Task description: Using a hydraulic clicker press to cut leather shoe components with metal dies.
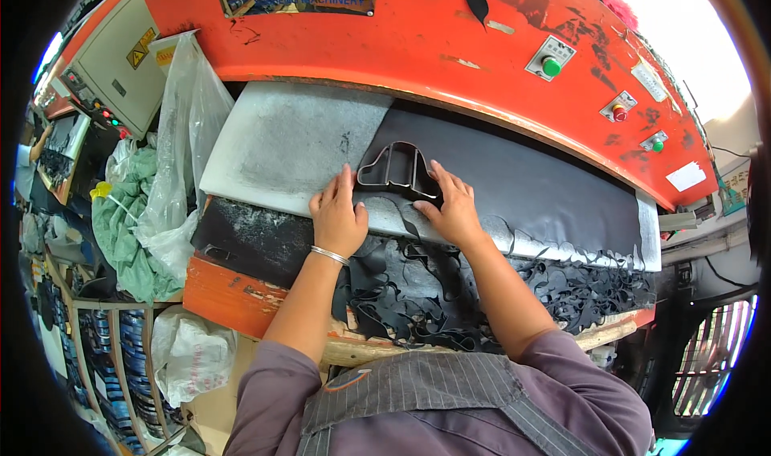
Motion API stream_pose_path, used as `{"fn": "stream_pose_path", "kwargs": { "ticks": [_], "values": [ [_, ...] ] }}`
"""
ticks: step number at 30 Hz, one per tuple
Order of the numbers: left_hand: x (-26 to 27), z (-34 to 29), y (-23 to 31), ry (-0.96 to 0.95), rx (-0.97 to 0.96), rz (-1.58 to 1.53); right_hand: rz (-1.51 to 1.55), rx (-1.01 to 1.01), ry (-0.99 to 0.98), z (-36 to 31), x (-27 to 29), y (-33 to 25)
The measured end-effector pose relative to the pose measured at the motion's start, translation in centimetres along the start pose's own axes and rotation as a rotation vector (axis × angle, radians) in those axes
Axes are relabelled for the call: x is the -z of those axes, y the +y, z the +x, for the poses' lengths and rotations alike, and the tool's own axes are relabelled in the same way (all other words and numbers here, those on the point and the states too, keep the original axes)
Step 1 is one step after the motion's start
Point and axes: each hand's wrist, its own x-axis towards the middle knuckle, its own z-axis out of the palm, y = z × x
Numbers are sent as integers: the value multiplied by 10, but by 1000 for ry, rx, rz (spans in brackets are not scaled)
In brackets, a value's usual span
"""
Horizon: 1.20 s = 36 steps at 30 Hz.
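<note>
Left hand [337, 215] and right hand [451, 207] flanking metal cutting die [396, 171], fingertips pressing frame, grip flat and loose, seating die on black sheet [514, 187] edge over grey cutting pad [281, 147]; offcut scraps [482, 291] hanging below.

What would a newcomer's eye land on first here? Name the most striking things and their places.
The big orange machine head arches across the top, with green and red buttons at its right. Below it, the left hand and right hand press a metal cutting die onto a black sheet on the white cutting board. Black offcuts hang tangled over the front edge.
</note>
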Motion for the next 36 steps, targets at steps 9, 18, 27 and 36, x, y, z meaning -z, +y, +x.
{"fn": "stream_pose_path", "kwargs": {
  "ticks": [9,18,27,36],
  "values": [
    [-10,-4,-8,55,-30,-139,-12,117,-57,0,6,16],
    [-4,-3,1,118,-99,10,-64,165,34,-3,11,12],
    [4,2,106,117,-60,-324,223,-22,738,-106,159,99],
    [26,69,317,-116,-531,-510,-151,-517,1439,-103,407,258]
  ]
}}
